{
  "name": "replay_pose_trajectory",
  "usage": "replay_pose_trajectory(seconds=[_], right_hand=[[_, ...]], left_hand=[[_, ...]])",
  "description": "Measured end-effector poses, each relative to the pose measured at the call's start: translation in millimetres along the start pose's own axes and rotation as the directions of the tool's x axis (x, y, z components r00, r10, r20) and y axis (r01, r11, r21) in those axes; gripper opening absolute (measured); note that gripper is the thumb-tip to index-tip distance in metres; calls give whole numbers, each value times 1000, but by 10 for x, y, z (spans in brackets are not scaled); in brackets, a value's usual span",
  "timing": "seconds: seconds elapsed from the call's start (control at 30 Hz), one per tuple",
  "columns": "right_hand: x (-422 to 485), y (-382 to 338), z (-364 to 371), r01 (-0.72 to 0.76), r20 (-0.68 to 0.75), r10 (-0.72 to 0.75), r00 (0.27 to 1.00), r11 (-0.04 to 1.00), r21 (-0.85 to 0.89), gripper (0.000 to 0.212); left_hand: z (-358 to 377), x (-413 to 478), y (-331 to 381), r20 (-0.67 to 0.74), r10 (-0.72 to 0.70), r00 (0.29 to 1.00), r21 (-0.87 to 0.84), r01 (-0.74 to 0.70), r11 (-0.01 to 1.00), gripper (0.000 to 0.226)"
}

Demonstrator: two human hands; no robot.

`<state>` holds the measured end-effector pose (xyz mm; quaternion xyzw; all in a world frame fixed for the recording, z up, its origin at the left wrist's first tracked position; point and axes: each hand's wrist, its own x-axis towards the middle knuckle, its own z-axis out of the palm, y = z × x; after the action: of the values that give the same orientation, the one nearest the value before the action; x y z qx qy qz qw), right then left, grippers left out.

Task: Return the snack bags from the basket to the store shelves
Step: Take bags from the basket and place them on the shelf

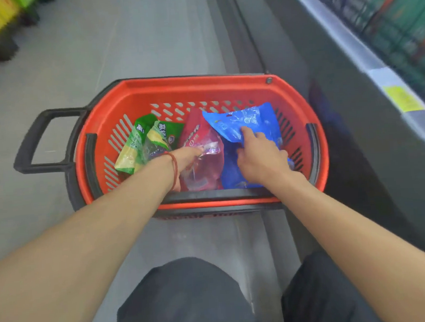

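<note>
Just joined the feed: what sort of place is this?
Most likely a shop aisle: a red shopping basket of snack bags sits on the floor beside a shelf with a yellow label.

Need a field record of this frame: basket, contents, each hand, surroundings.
basket: red basket on the floor, black handle on its left side
contents: two green bags at left, red bag in the middle, blue bag at right
left hand: on the red bag; grip unclear from blur
right hand: fingers curled on the blue bag
shelf: right of the basket, blurred
task state: all visible bags lie in the basket
</note>
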<state>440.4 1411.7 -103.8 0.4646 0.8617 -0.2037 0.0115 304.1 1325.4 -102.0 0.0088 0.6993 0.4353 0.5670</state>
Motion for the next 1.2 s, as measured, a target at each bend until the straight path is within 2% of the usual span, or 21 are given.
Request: replay_pose_trajectory(seconds=[0.1, 0.2, 0.33, 0.47, 0.53, 0.57, 0.67, 0.77, 0.87, 0.9, 0.93, 1.03, 1.13, 1.2], right_hand=[[20, 29, -139, -13, -78, 36, 996, 959, 284, 38], [-5, 111, -250, -1, -129, 85, 988, 840, 542, 40], [-69, 259, -387, 19, -136, 169, 976, 561, 827, 33], [-214, 398, -543, -2, -62, 228, 972, 272, 962, 28], [-290, 472, -611, -54, 26, 215, 976, 127, 990, 21], [-324, 502, -633, -93, 71, 199, 977, 103, 990, 21], [-401, 561, -645, -195, 154, 188, 970, 221, 956, 34], [-457, 564, -638, -231, 167, 203, 965, 347, 909, 37], [-414, 526, -604, -238, 136, 253, 958, 434, 869, 30], [-406, 523, -590, -227, 108, 262, 959, 478, 849, 23], [-410, 523, -578, -228, 90, 276, 957, 520, 823, 27], [-449, 554, -534, -200, 16, 286, 958, 628, 752, 64], [-448, 576, -495, -166, -43, 286, 957, 666, 728, 76], [-441, 582, -473, -162, -63, 296, 953, 674, 720, 79]], left_hand=[[41, -83, 36, 3, 41, 999, 48, -41, 998, 17], [89, -209, 2, 77, 25, 997, 16, -27, 1000, 22], [156, -233, 7, 116, 53, 992, 10, -54, 998, 18], [208, -310, 67, 123, 43, 991, 94, -55, 994, 5], [227, -347, 93, 67, 48, 997, 162, -58, 985, 30], [231, -363, 98, 43, 51, 998, 192, -58, 980, 41], [229, -348, 98, -30, 77, 997, 206, -69, 976, 50], [233, -389, 76, -61, 92, 994, 236, -75, 969, 54], [190, -369, 69, -111, 147, 983, 213, -121, 969, 81], [184, -393, 72, -119, 160, 980, 228, -130, 965, 82], [179, -405, 73, -115, 165, 980, 247, -133, 960, 77], [168, -486, 112, -49, 102, 994, 282, -84, 956, 53], [119, -504, 190, 18, 64, 998, 279, -67, 958, 32], [105, -456, 249, 43, 77, 996, 223, -85, 971, 33]])
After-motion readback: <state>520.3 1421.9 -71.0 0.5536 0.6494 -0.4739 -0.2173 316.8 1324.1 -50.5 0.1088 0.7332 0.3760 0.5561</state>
